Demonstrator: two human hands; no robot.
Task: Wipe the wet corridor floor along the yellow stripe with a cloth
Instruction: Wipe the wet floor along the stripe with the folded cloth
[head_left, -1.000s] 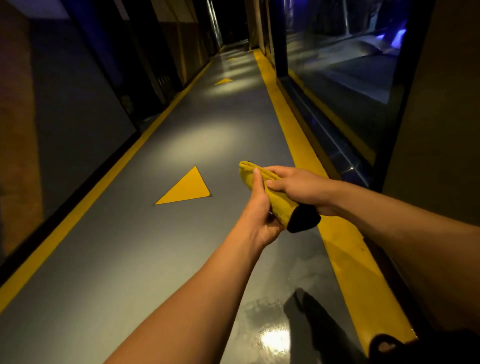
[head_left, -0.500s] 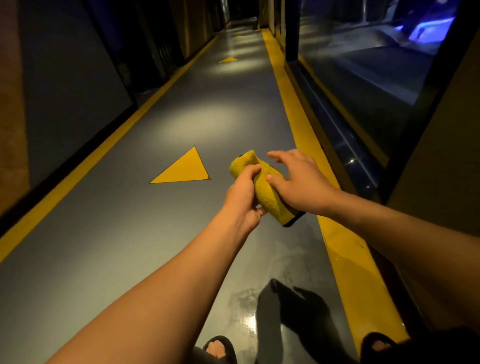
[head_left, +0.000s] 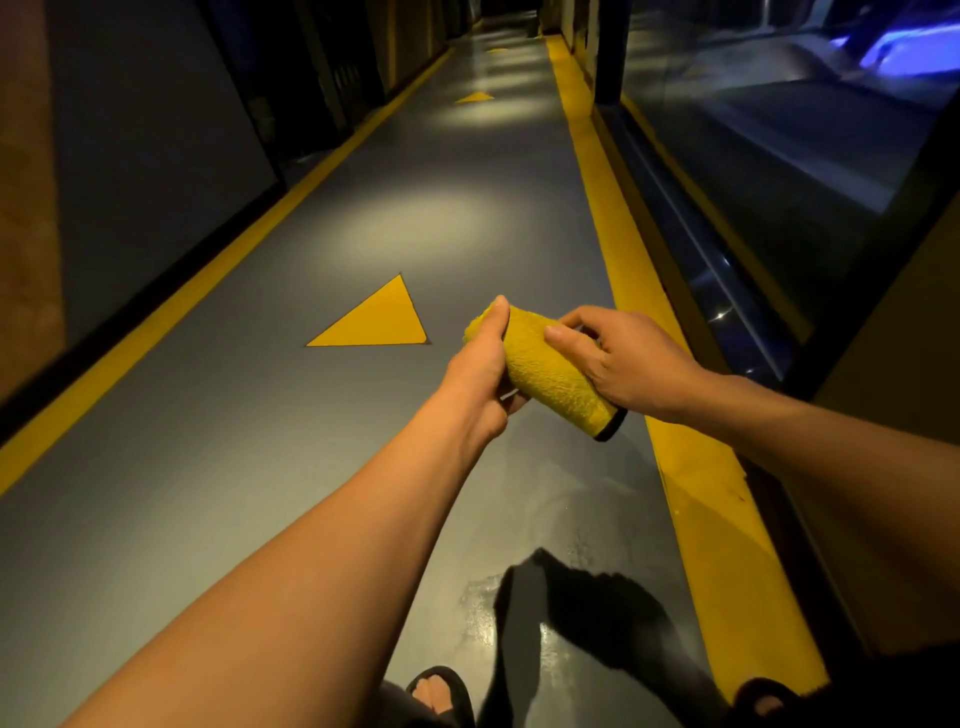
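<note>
Yellow fuzzy cloth (head_left: 545, 374), rolled up with a black edge, is held in the air over the grey floor (head_left: 260, 467). Left hand (head_left: 480, 374) is wrapped around its far end, right hand (head_left: 623, 358) pinches the side. Wet shiny patch (head_left: 519, 613) sits below, just beside the yellow stripe (head_left: 717, 519). Yellow triangle (head_left: 376, 319) painted off to the left, sandalled foot (head_left: 439, 693) at the bottom

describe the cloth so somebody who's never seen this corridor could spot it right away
Follow the yellow stripe on the corridor's right side toward the camera. Just left of it, both hands hold a rolled cloth above the grey floor. It is fuzzy mustard yellow with a black-trimmed end, unlike the flat painted triangle nearby.
</note>
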